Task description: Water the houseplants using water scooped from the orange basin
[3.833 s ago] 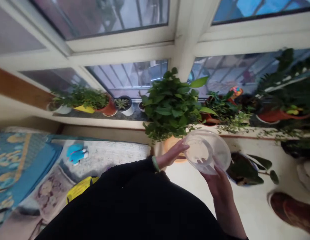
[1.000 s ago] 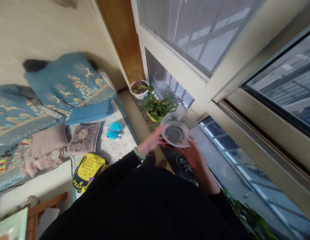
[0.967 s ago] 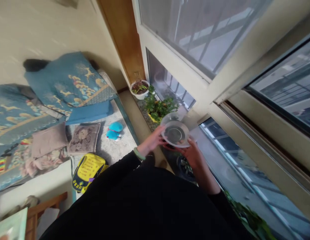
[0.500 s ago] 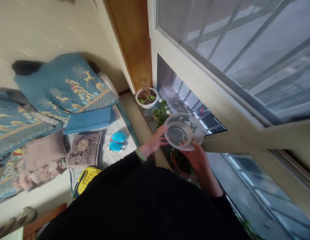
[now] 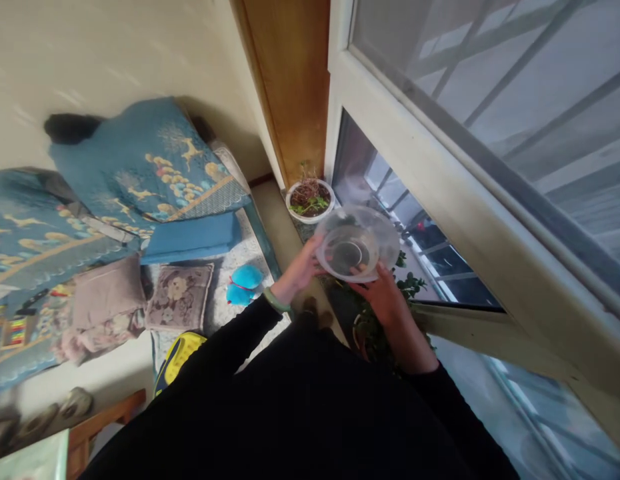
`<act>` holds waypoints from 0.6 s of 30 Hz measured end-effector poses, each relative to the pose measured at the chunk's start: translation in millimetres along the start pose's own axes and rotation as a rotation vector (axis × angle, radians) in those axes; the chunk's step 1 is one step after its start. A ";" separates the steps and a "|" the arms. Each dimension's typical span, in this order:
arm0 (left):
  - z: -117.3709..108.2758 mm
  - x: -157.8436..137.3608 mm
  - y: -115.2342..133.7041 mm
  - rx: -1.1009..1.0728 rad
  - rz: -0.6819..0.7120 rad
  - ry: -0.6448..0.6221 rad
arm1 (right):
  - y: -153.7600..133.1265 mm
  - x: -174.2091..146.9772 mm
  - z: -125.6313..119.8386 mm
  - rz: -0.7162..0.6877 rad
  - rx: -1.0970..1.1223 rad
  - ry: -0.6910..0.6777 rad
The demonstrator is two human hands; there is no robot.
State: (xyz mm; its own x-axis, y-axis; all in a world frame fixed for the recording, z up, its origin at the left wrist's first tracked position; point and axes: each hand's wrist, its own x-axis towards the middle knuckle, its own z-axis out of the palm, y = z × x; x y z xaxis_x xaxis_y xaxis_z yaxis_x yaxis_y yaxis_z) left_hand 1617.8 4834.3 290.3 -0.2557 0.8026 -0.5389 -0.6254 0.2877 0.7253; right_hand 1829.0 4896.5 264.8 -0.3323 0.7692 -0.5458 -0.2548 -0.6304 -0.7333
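Before a white-framed window (image 5: 430, 160), a clear plastic bowl (image 5: 357, 243) is held up between both hands, a white flowerpot (image 5: 311, 202) beyond it; the right hand (image 5: 383, 293), half open, grips its near-right edge, fingers underneath, and the left hand (image 5: 303, 268), loosely curled, its left edge

Looks like a home, probably a living room with a plant corner. Contains, left of the left hand (image 5: 303, 270), a sofa (image 5: 251, 243) draped in a blue deer-patterned cover (image 5: 135, 167), with a floral cushion (image 5: 180, 293) and a plain pink pillow (image 5: 110, 290). Includes a blue plush toy (image 5: 244, 283) near that hand and part of a yellow bag (image 5: 183, 350). Ahead of it, has a houseplant in a white pot (image 5: 310, 202), set by a large window (image 5: 440, 153) reaching right of the right hand (image 5: 383, 293).
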 end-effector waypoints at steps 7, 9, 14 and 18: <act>-50.2 18.4 31.9 0.016 0.093 0.048 | 19.5 36.6 66.9 0.086 0.045 -0.047; -68.5 29.5 41.4 0.030 0.081 0.057 | 30.8 47.5 88.1 0.089 0.061 -0.033; -112.9 68.9 63.2 0.120 -0.055 0.048 | 68.9 73.2 125.6 0.087 0.121 0.035; -140.7 107.2 68.4 0.204 -0.173 -0.004 | 94.7 93.9 136.6 0.088 0.104 0.082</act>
State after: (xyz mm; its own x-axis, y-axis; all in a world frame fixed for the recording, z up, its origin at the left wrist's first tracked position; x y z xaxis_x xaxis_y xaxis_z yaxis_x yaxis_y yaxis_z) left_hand 1443.8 4866.5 221.8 -0.1543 0.7342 -0.6611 -0.4982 0.5200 0.6938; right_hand 1649.6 4894.7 199.4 -0.2831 0.7136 -0.6408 -0.3216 -0.7001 -0.6375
